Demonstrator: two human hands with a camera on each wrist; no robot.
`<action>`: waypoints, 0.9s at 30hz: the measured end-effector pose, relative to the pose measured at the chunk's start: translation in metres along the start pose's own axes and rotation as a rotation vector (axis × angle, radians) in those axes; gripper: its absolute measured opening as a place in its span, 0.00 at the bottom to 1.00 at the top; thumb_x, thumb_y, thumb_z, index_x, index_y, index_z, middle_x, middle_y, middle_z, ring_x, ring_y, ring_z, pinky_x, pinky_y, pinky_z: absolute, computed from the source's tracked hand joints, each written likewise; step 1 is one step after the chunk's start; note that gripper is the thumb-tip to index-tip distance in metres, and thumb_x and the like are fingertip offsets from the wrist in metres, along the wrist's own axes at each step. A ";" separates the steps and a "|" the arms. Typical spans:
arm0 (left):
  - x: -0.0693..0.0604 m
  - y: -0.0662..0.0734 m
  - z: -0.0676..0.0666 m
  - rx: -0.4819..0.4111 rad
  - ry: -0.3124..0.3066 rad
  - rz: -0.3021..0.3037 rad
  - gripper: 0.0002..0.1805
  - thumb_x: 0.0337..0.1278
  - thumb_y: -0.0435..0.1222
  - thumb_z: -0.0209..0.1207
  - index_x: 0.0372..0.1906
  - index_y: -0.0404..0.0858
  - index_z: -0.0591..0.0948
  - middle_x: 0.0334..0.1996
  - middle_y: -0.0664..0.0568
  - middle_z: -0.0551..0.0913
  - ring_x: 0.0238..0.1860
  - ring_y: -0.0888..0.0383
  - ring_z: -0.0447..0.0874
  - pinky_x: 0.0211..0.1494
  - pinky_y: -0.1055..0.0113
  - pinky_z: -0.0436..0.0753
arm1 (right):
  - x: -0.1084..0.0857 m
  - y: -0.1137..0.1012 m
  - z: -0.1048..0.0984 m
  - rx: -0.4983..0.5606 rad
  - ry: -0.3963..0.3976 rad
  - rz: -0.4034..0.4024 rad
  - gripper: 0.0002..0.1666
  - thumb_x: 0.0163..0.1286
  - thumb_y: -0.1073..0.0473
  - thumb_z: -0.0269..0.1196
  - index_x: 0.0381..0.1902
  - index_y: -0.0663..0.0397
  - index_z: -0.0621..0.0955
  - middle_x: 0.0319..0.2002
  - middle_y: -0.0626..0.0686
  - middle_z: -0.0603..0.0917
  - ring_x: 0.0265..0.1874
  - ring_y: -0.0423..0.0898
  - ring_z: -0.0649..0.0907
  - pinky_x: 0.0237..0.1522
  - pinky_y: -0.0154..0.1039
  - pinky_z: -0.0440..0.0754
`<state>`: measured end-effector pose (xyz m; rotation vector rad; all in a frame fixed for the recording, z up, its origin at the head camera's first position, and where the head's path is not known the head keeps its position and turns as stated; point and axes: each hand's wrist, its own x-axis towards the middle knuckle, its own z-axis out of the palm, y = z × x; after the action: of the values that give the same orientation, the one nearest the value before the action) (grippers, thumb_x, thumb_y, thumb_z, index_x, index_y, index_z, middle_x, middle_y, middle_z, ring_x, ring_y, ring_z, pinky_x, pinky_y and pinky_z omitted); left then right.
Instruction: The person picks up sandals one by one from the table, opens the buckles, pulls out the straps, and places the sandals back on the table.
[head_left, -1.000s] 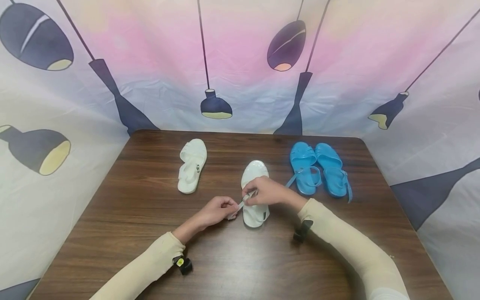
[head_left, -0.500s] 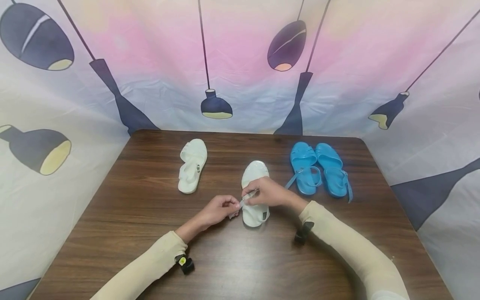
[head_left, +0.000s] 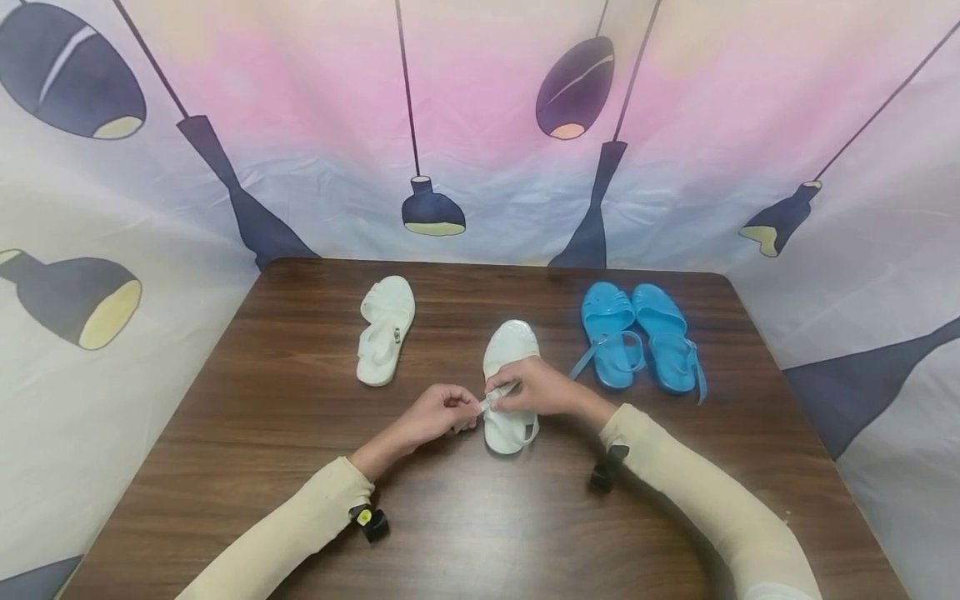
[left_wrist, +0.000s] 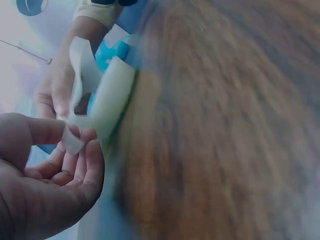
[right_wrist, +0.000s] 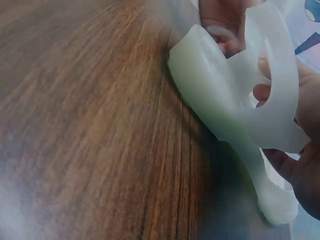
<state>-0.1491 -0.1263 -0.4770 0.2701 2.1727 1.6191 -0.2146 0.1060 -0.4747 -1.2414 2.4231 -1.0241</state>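
Observation:
In the head view a white sandal [head_left: 511, 340] lies in the middle of the table, toe pointing away. My left hand [head_left: 437, 414] pinches the free end of its ankle strap [left_wrist: 74, 143] between thumb and forefinger, just left of the sandal. From the right, my right hand [head_left: 534, 386] reaches over the sandal and pinches the strap fastening at its left side; the fingers hide most of the fastening. The right wrist view shows the sandal's heel [right_wrist: 200, 75] and the raised strap loop around the heel [right_wrist: 282, 65], with fingers beyond it.
A second white sandal [head_left: 386, 331] lies to the left, its buckle on its right side. Two blue sandals [head_left: 617, 367] lie side by side at the back right, straps loose. The brown wooden table [head_left: 300, 400] meets a printed curtain [head_left: 495, 100] at its far edge.
My left hand has moved slightly up and right, closer to the sandal, and less strap shows between the two hands. My right hand has barely shifted.

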 end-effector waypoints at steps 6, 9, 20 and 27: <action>0.003 -0.010 0.001 0.003 -0.022 0.065 0.09 0.71 0.32 0.60 0.42 0.27 0.83 0.32 0.43 0.86 0.30 0.59 0.80 0.33 0.71 0.79 | -0.001 0.000 -0.001 0.030 0.002 0.029 0.12 0.64 0.57 0.74 0.46 0.50 0.90 0.44 0.44 0.90 0.43 0.36 0.84 0.48 0.33 0.83; 0.004 -0.013 0.002 -0.011 -0.024 0.084 0.09 0.71 0.32 0.60 0.42 0.27 0.83 0.34 0.40 0.85 0.32 0.58 0.80 0.34 0.71 0.79 | -0.001 -0.001 0.000 0.043 0.014 0.019 0.12 0.64 0.57 0.74 0.46 0.49 0.90 0.44 0.44 0.90 0.43 0.36 0.84 0.48 0.33 0.83; 0.007 -0.019 0.006 -0.068 0.059 0.081 0.07 0.69 0.30 0.61 0.41 0.27 0.82 0.31 0.48 0.84 0.32 0.60 0.80 0.35 0.72 0.80 | 0.001 -0.002 0.008 0.031 0.049 -0.057 0.12 0.63 0.57 0.75 0.45 0.51 0.90 0.41 0.45 0.90 0.40 0.34 0.84 0.47 0.32 0.83; 0.003 -0.018 0.001 -0.108 -0.009 0.043 0.12 0.73 0.32 0.58 0.47 0.24 0.81 0.37 0.45 0.86 0.37 0.60 0.84 0.42 0.70 0.85 | 0.000 0.000 0.011 0.022 0.077 -0.028 0.12 0.62 0.56 0.76 0.44 0.50 0.90 0.40 0.43 0.90 0.40 0.34 0.84 0.47 0.32 0.84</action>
<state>-0.1501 -0.1296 -0.4954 0.2935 2.0778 1.7486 -0.2095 0.1006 -0.4827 -1.2543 2.4512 -1.1229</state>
